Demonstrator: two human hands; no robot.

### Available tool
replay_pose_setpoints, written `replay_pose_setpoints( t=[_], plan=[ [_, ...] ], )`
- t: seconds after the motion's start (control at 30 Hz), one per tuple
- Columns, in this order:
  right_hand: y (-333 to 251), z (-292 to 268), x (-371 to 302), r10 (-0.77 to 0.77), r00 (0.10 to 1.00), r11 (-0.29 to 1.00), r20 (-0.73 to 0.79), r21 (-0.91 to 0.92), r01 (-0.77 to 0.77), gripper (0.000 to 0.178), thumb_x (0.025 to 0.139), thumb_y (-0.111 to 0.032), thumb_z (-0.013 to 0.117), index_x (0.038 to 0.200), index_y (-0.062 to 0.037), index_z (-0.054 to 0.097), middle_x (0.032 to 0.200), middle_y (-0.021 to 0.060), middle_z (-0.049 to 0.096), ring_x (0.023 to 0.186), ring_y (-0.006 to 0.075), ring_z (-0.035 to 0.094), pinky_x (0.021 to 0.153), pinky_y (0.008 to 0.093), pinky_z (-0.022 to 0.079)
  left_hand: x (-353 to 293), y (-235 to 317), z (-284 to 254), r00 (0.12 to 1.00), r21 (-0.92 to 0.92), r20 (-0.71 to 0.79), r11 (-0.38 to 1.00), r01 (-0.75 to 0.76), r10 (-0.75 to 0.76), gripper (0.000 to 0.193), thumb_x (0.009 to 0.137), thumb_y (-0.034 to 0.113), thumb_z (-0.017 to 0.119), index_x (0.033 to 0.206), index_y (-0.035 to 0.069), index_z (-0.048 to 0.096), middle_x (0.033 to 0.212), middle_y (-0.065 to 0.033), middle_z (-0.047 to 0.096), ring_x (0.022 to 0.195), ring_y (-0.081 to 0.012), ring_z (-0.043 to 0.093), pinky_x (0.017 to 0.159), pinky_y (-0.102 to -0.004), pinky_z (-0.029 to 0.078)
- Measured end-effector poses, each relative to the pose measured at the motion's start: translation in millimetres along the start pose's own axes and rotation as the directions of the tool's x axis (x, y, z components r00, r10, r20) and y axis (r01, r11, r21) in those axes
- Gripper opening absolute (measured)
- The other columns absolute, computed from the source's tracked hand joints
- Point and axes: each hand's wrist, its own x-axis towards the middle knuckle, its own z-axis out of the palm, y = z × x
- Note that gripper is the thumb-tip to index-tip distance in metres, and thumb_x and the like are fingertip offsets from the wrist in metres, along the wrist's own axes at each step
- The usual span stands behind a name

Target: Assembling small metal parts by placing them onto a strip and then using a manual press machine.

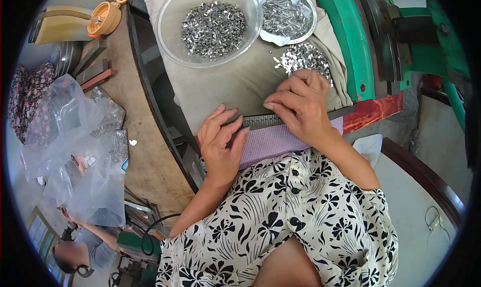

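A dark narrow bar (261,120) with a row of thin metal pieces along it lies across the front edge of the cloth-covered work surface. My left hand (220,141) grips its left end, thumb on the near side and fingers on the far side. Over the right part of the bar, my right hand (303,106) has its thumb and forefinger pinched together; anything between them is too small to make out. Just beyond that hand, small shiny metal pieces (303,59) lie in a loose pile, partly hidden by its knuckles.
A clear plastic bowl (168,44) of short metal pieces and a round metal dish (310,29) of thin pins stand behind. Green machinery (350,46) rises at right. Leftward, a wooden bench (145,136) carries plastic bags (75,152). Another person (100,247) is at lower left.
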Motion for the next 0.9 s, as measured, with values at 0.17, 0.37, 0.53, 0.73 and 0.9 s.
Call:
replay_pose_setpoints(
  t=[0.17, 0.37, 0.53, 0.73, 0.9],
  plan=[
    [-12.9, 11.0, 2.1, 0.137, 0.98, 0.974, 0.145, 0.163, -0.16, 0.01, 0.077, -0.022, 0.081, 0.085, -0.0155, 0.079, 0.092, -0.0053, 0.062, 0.105, 0.0208, 0.048, 0.095, 0.0403, 0.028, 1.8, 0.0, 6.7, 0.998, -0.013, -0.065, 1.0, -0.002, 0.001, 0.02, 0.076, 0.007, 0.08, 0.096, 0.007, 0.076, 0.113, -0.0049, 0.07, 0.121, -0.03, 0.059, 0.101, -0.0391, 0.039],
    [-14.0, 14.1, 4.4, 0.166, 0.961, 0.969, 0.222, 0.145, -0.201, 0.014, 0.076, -0.027, 0.082, 0.084, -0.0163, 0.08, 0.098, -0.0046, 0.059, 0.111, 0.0237, 0.044, 0.098, 0.0426, 0.025, 1.7, -1.0, 7.3, 0.997, -0.032, -0.071, 0.999, -0.003, 0.0, 0.02, 0.076, 0.007, 0.08, 0.095, 0.008, 0.076, 0.112, -0.0049, 0.07, 0.121, -0.0303, 0.059, 0.101, -0.0389, 0.039],
    [-17.0, 16.3, 4.9, 0.185, 0.959, 0.969, 0.216, 0.122, -0.215, 0.015, 0.074, -0.028, 0.083, 0.083, -0.0159, 0.08, 0.1, -0.0042, 0.058, 0.113, 0.0251, 0.043, 0.098, 0.0436, 0.025, 0.7, -3.4, 8.6, 0.997, -0.041, -0.08, 0.999, -0.006, 0.003, 0.019, 0.075, 0.006, 0.08, 0.094, 0.008, 0.076, 0.112, -0.0051, 0.071, 0.121, -0.0303, 0.059, 0.101, -0.0389, 0.039],
    [-18.9, 16.8, 5.2, 0.176, 0.966, 0.977, 0.19, 0.084, -0.195, 0.017, 0.071, -0.028, 0.085, 0.082, -0.0161, 0.08, 0.101, -0.0041, 0.058, 0.113, 0.0254, 0.043, 0.098, 0.0438, 0.025, -0.4, -3.3, 5.3, 0.999, -0.034, -0.037, 0.999, -0.014, 0.013, 0.023, 0.077, 0.003, 0.079, 0.099, 0.006, 0.074, 0.116, -0.0075, 0.07, 0.124, -0.0334, 0.057, 0.105, -0.0425, 0.04],
    [-18.7, 15.5, 6.8, 0.201, 0.954, 0.971, 0.224, 0.085, -0.225, 0.018, 0.071, -0.029, 0.085, 0.084, -0.0177, 0.082, 0.101, -0.004, 0.058, 0.112, 0.025, 0.042, 0.097, 0.0424, 0.025, -0.4, -3.5, 6.6, 0.998, -0.037, -0.057, 0.999, -0.001, -0.001, 0.019, 0.076, 0.005, 0.079, 0.095, 0.007, 0.075, 0.114, -0.0061, 0.07, 0.123, -0.0317, 0.058, 0.103, -0.0408, 0.04]
  ],
)
